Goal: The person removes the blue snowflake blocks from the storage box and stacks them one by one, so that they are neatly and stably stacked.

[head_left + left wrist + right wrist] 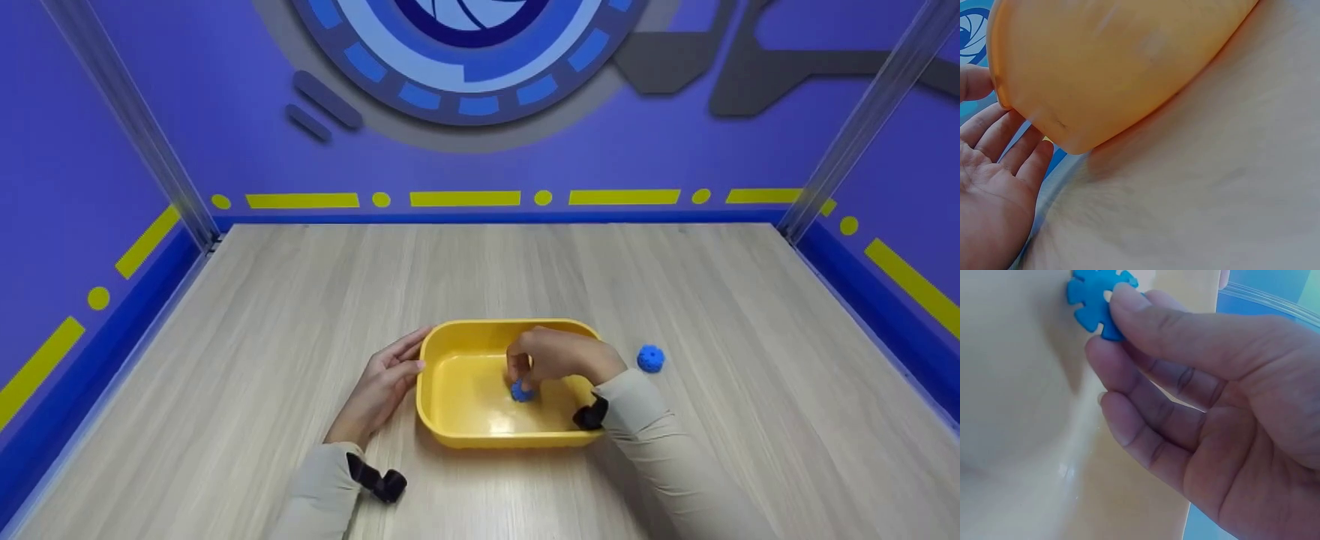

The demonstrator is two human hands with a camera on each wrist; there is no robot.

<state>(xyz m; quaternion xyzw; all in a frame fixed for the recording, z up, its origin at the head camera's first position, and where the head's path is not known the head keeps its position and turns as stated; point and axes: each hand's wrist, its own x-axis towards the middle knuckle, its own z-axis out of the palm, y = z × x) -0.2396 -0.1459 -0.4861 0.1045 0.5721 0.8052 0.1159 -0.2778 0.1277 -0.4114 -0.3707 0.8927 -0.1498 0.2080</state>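
Observation:
A yellow plastic bin stands on the table. My left hand rests against its left side near the back corner. The thumb touches the rim and the fingers are fairly straight along the outside wall. Inside the bin, my right hand pinches a blue notched plastic disc, a snowflake-shaped building piece, between thumb and index finger. That disc is low over the bin's floor, and the remaining fingers are bent below it. Another blue notched piece lies on the table, right of the bin.
The light wood-grain table is bounded by purple-blue panels with yellow markings at the back and both sides. Metal posts rise at the back corners. Black camera straps sit on both wrists over light sleeves.

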